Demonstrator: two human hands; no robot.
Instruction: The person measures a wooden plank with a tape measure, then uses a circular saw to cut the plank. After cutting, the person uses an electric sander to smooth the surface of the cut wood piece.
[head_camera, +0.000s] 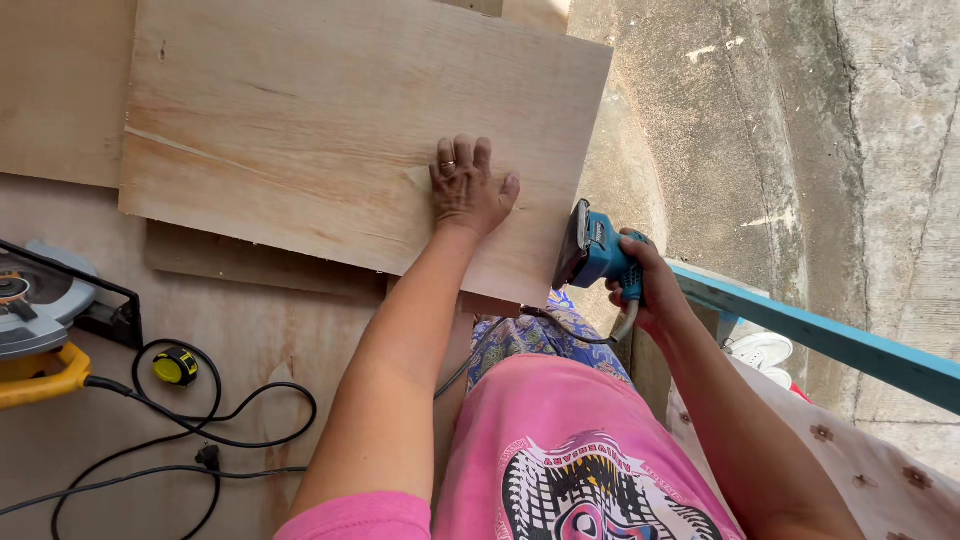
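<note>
My left hand (467, 188) lies flat, fingers spread, on a light plywood board (330, 130) near its right edge. A ring shows on one finger. My right hand (643, 283) grips a blue electric sander (590, 250), held on its side just off the board's right edge, its dark pad facing the edge of the wood. The sander's cord (575, 335) runs down toward my lap.
A circular saw (40, 315) with a yellow handle sits at the left, beside a yellow tape measure (176, 366) and looped black cables (190, 430). More plywood sheets (60, 90) lie underneath. A blue rail (830, 345) and concrete floor (800, 130) are to the right.
</note>
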